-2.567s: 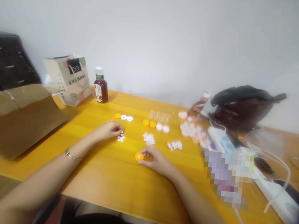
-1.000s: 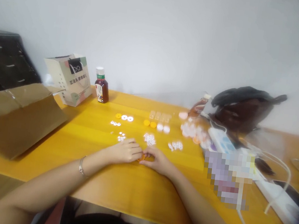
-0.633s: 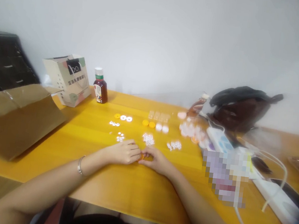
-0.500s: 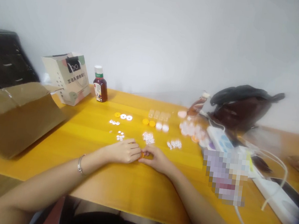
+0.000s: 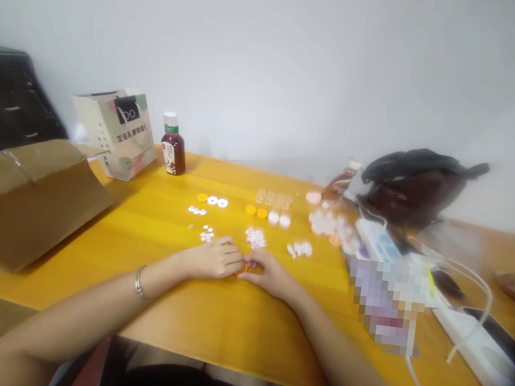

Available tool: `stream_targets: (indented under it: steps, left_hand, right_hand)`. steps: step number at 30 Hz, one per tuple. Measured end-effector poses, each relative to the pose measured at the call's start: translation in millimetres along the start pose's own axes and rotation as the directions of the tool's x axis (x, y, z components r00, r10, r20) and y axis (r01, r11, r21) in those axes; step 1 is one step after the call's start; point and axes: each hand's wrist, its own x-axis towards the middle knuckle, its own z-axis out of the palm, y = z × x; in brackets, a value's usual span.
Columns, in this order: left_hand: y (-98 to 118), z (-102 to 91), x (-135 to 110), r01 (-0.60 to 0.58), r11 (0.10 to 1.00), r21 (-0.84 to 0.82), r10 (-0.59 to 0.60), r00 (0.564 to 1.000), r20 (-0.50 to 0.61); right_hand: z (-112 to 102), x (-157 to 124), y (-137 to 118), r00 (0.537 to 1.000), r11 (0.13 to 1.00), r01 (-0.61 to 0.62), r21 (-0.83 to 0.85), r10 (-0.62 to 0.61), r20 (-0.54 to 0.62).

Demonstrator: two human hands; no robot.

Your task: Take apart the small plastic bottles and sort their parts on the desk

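My left hand (image 5: 214,258) and my right hand (image 5: 269,274) meet at the middle of the yellow table (image 5: 205,312), fingers curled together around a small orange cap (image 5: 242,268) that shows only as a sliver between them. Just beyond my hands lie little heaps of small white pieces (image 5: 256,238), (image 5: 207,235). Farther back stands a row of orange and white discs (image 5: 212,200) and small caps (image 5: 273,216). A bracelet circles my left wrist.
An open cardboard box (image 5: 22,201) lies at the left, a paper bag (image 5: 119,132) and a dark bottle (image 5: 174,145) behind it. At the right are a pile of pale caps (image 5: 333,225), a dark bag (image 5: 415,184), a white power strip (image 5: 470,332) and cables.
My left hand left the white pieces at the left and came over to join the right hand on the orange cap. Both hands have stayed pressed together there since.
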Motion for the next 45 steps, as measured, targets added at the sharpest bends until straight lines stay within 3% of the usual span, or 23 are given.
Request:
stream_targets:
  steps: [14, 19, 22, 25, 28, 30, 36, 45]
  left_hand:
    - [1.3, 18.2, -2.7, 0.194, 0.954, -0.228, -0.197, 0.98, 0.01]
    - [-12.5, -4.2, -8.1, 0.274, 0.922, -0.276, -0.279, 0.96, 0.02]
    - [-38.0, -31.9, -24.4, 0.421, 0.84, -0.343, -0.437, 0.899, 0.033]
    - [-67.4, -51.2, -49.8, 0.666, 0.65, -0.365, -0.639, 0.74, 0.212]
    - [-88.8, -51.9, -74.8, 0.8, 0.518, -0.302, -0.669, 0.599, 0.44]
    - [-96.3, -45.1, -86.4, 0.83, 0.486, -0.276, -0.651, 0.554, 0.52]
    - [-100.5, -26.8, -96.1, 0.833, 0.471, -0.289, -0.613, 0.545, 0.571]
    - [-99.1, -20.0, -96.4, 0.846, 0.466, -0.258, -0.614, 0.519, 0.595]
  right_hand:
    - [-1.1, 0.0, -0.8, 1.0, 1.0, -0.003, -0.014, 0.004, 0.028]
    - [-2.2, -1.1, -5.4, 0.999, 1.0, -0.021, -0.016, 0.021, 0.024]
    - [-2.8, -1.9, -8.9, 0.999, 0.999, -0.034, -0.026, 0.035, 0.011]
    - [-3.2, -2.0, -10.6, 0.999, 0.999, -0.041, -0.026, 0.041, 0.017]
    - [-3.3, -1.8, -10.1, 0.999, 0.999, -0.038, -0.023, 0.039, 0.022]
    - [-3.2, -1.9, -9.4, 0.999, 0.999, -0.035, -0.029, 0.035, 0.02]
    - [-3.4, -2.3, -10.1, 0.999, 0.999, -0.035, -0.024, 0.036, 0.039]
    - [-3.8, -2.3, -10.3, 0.998, 0.999, -0.032, -0.026, 0.034, 0.044]
